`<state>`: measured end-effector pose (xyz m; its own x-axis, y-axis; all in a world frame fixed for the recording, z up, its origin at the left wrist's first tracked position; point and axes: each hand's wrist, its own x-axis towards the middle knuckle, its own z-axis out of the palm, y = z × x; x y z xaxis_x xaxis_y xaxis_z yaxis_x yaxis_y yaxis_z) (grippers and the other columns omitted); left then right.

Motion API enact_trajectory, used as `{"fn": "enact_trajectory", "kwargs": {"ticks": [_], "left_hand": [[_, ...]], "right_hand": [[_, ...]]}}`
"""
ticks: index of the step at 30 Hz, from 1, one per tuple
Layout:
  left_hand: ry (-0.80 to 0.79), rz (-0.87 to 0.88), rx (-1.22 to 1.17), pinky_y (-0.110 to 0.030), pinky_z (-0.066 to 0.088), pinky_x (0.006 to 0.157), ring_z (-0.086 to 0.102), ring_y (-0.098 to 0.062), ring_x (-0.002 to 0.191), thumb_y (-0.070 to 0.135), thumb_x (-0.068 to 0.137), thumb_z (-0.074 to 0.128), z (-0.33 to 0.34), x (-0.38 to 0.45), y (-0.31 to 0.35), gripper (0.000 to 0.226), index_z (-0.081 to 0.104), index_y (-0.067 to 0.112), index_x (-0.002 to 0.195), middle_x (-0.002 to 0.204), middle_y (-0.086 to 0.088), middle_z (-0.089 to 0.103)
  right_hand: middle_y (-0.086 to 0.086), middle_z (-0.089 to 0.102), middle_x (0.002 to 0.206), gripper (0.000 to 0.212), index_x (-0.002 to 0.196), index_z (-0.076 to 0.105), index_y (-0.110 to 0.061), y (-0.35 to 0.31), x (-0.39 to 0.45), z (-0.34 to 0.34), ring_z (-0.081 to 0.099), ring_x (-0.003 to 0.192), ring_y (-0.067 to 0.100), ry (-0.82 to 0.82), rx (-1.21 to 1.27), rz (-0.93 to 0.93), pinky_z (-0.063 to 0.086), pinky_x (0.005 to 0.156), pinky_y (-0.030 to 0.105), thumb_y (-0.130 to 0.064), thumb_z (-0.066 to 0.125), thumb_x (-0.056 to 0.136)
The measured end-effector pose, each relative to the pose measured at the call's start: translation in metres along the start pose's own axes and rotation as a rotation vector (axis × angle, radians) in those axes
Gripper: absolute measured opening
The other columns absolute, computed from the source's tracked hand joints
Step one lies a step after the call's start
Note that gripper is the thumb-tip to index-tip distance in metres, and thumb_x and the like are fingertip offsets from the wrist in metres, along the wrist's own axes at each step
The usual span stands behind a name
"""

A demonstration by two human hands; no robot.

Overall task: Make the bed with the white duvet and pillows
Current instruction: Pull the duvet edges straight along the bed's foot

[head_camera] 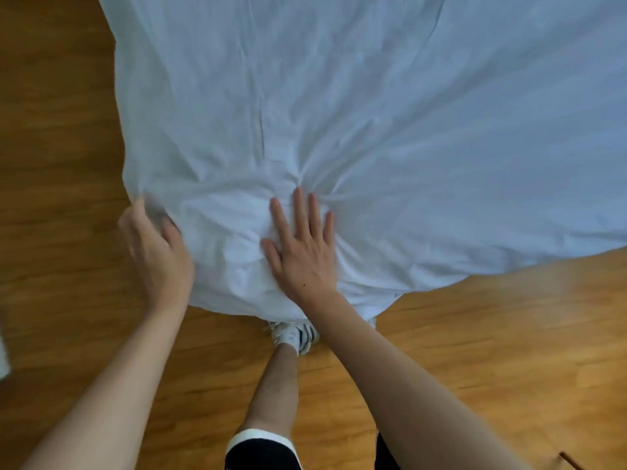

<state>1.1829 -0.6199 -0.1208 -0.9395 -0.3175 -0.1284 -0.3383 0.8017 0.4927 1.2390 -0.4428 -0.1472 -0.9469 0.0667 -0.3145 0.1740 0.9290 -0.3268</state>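
Duvet [339, 113]: spread over the floor [492, 351], ahead of the person.
Right hand [302, 249]: on its near edge.
Left hand [152, 252]: at its left corner.
Shoe [295, 335]: just under that edge.

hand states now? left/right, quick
Left hand: grips the edge of the white duvet.
Right hand: open, fingers straight, pressing flat on the duvet.

Warm honey-brown wooden plank floor [492, 334] fills the frame's edges, its boards glossy with a pale sheen. On that floor, near the bottom middle, stands a white sneaker with dark stripes [298, 334]. Far left of the sneaker, a blurred white object [4, 359] sits at the frame's edge.
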Motion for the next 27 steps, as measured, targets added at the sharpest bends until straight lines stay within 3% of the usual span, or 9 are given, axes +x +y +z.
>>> {"fn": "enact_trajectory", "kwargs": {"ticks": [4,6,9,12,15,18,23,25,27], "left_hand": [[-0.045,0.515,0.147,-0.046,0.024,0.113,0.027,-0.041,0.139,0.031,0.099,0.044,0.011,-0.003,0.023,0.053,0.036,0.006,0.145,0.151,-0.027,0.028],[-0.183,0.664,0.304,-0.050,0.020,0.116,0.020,-0.039,0.143,0.039,0.100,0.038,0.019,-0.004,0.028,0.056,0.033,0.010,0.147,0.154,-0.027,0.021],[-0.410,0.612,0.565,-0.054,0.014,0.117,0.005,-0.031,0.148,0.048,0.101,0.023,0.038,-0.012,0.021,0.061,0.021,0.016,0.152,0.159,-0.020,0.008],[-0.431,0.604,0.598,-0.057,0.013,0.116,0.008,-0.033,0.147,0.046,0.098,0.030,0.048,-0.007,0.019,0.062,0.021,0.016,0.151,0.158,-0.022,0.011],[-0.456,0.666,0.577,-0.058,0.011,0.115,0.010,-0.036,0.147,0.041,0.097,0.039,0.051,0.001,0.018,0.062,0.023,0.014,0.151,0.157,-0.025,0.012],[-0.538,0.803,0.603,-0.058,0.008,0.116,0.006,-0.038,0.147,0.046,0.097,0.030,0.044,0.010,0.009,0.064,0.019,0.015,0.152,0.156,-0.028,0.008],[-0.656,1.291,0.677,-0.056,0.006,0.117,0.007,-0.038,0.147,0.056,0.095,0.020,0.026,0.054,-0.009,0.070,0.016,0.017,0.153,0.156,-0.028,0.009],[-0.687,1.401,0.705,-0.054,0.006,0.117,0.006,-0.036,0.147,0.059,0.094,0.016,0.021,0.072,-0.007,0.072,0.015,0.019,0.153,0.157,-0.025,0.008],[-0.754,1.441,0.753,-0.053,0.001,0.117,-0.002,-0.035,0.148,0.056,0.095,0.011,0.016,0.077,0.000,0.070,0.002,0.017,0.153,0.158,-0.025,-0.001]], "right_hand": [[0.016,0.013,0.160,0.065,0.152,0.026,-0.024,-0.004,-0.003,-0.006,0.007,0.148,0.035,0.054,0.037,0.001,0.010,0.117,0.054,-0.052,0.041,0.096],[0.019,0.014,0.159,0.064,0.152,0.026,-0.023,-0.007,-0.006,-0.013,0.007,0.147,0.038,0.109,0.032,-0.035,0.011,0.116,0.055,-0.052,0.040,0.096],[0.019,0.012,0.159,0.062,0.152,0.022,-0.022,-0.005,-0.009,-0.008,0.003,0.148,0.035,0.130,0.058,-0.013,0.007,0.118,0.055,-0.048,0.037,0.098],[0.019,0.013,0.159,0.063,0.152,0.024,-0.019,0.001,-0.001,0.009,0.006,0.148,0.033,0.054,-0.055,0.041,0.016,0.116,0.059,-0.050,0.032,0.098],[0.019,0.014,0.159,0.064,0.152,0.024,-0.019,0.000,0.009,0.020,0.007,0.147,0.033,0.042,-0.098,0.087,0.008,0.116,0.056,-0.053,0.029,0.097],[0.018,0.016,0.159,0.065,0.152,0.026,-0.021,-0.004,0.008,0.023,0.012,0.147,0.032,0.054,-0.151,0.113,0.009,0.116,0.054,-0.055,0.029,0.097],[0.010,0.009,0.162,0.059,0.153,0.019,-0.024,-0.048,0.017,0.025,0.005,0.149,0.027,0.123,-0.031,0.482,0.003,0.117,0.055,-0.048,0.023,0.099],[0.008,0.001,0.162,0.058,0.154,0.012,-0.025,-0.075,0.027,0.027,-0.002,0.149,0.025,0.141,0.053,0.650,-0.003,0.118,0.053,-0.045,0.020,0.101],[0.007,-0.003,0.162,0.057,0.155,0.009,-0.026,-0.096,0.034,0.029,-0.006,0.149,0.024,0.161,0.123,0.777,-0.007,0.118,0.051,-0.044,0.019,0.102]]}}
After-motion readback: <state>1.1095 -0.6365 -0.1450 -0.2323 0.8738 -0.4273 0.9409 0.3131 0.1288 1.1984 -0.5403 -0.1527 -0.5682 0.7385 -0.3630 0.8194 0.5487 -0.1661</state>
